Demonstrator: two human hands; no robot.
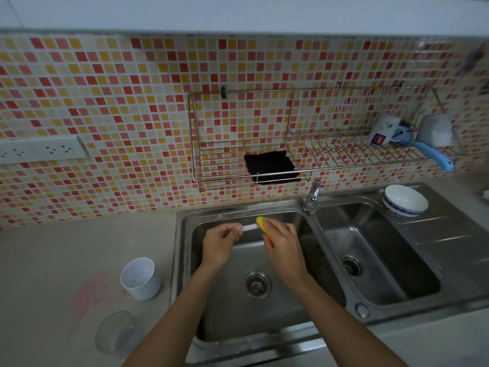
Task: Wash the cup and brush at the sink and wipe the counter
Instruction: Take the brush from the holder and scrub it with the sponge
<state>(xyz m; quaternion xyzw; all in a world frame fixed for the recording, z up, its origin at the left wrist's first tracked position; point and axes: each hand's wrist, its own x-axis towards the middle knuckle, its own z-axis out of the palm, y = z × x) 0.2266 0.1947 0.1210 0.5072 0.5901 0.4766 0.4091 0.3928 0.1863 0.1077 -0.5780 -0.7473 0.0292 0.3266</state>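
Both hands are over the left basin of the steel sink (185, 260). My left hand (221, 245) grips a thin white brush (250, 227) that points right. My right hand (281, 243) holds a yellow sponge (262, 224) against the brush's far end. A white cup (141, 278) stands upright on the beige counter (53, 260) left of the sink, with dark specks inside. A pink smear (88, 295) marks the counter beside the cup. The tap (312, 196) stands behind the divider; no water stream is visible.
A clear glass lid (116, 331) lies near the counter's front edge. A blue-patterned bowl (404, 200) sits behind the right basin. The wall rack (291, 165) carries a dark cloth (270, 165), a mug (383, 129), a blue-handled tool (434, 156) and a grey cup (435, 129).
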